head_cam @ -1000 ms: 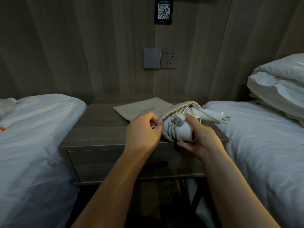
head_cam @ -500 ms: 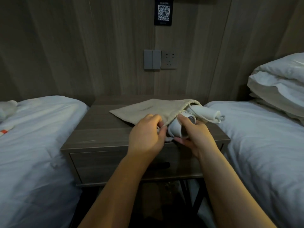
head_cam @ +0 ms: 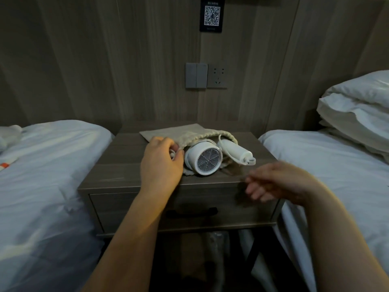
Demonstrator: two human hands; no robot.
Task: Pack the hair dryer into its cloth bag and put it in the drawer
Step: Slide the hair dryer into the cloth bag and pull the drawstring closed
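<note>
Right hand [head_cam: 280, 184] released, grip slack | left hand [head_cam: 160, 161] pinches 1 cloth bag [head_cam: 168, 131] | 1 hair dryer [head_cam: 205, 159] | 1 drawer [head_cam: 126, 209]

- Nightstand [head_cam: 117, 163], centre: its drawer [head_cam: 130, 207] is closed, with a dark handle [head_cam: 191, 212] at 6 o'clock.
- Cloth bag [head_cam: 168, 132]: lies flat on the top, mouth toward 4 o'clock.
- Hair dryer [head_cam: 207, 160]: white, lying in the bag's mouth with its mesh end and folded grip still outside.
- Left hand [head_cam: 161, 165]: at 9 o'clock of the dryer, pinching the bag's mouth edge.
- Right hand [head_cam: 280, 181]: at 4 o'clock of the dryer, blurred, fingers loose, holding nothing.
- Beds at 9 o'clock [head_cam: 52, 165] and 3 o'clock [head_cam: 336, 165], with pillows [head_cam: 357, 106] at 2 o'clock.
- Wall, 12 o'clock: switch [head_cam: 196, 75], socket [head_cam: 217, 75], QR placard [head_cam: 211, 14].
</note>
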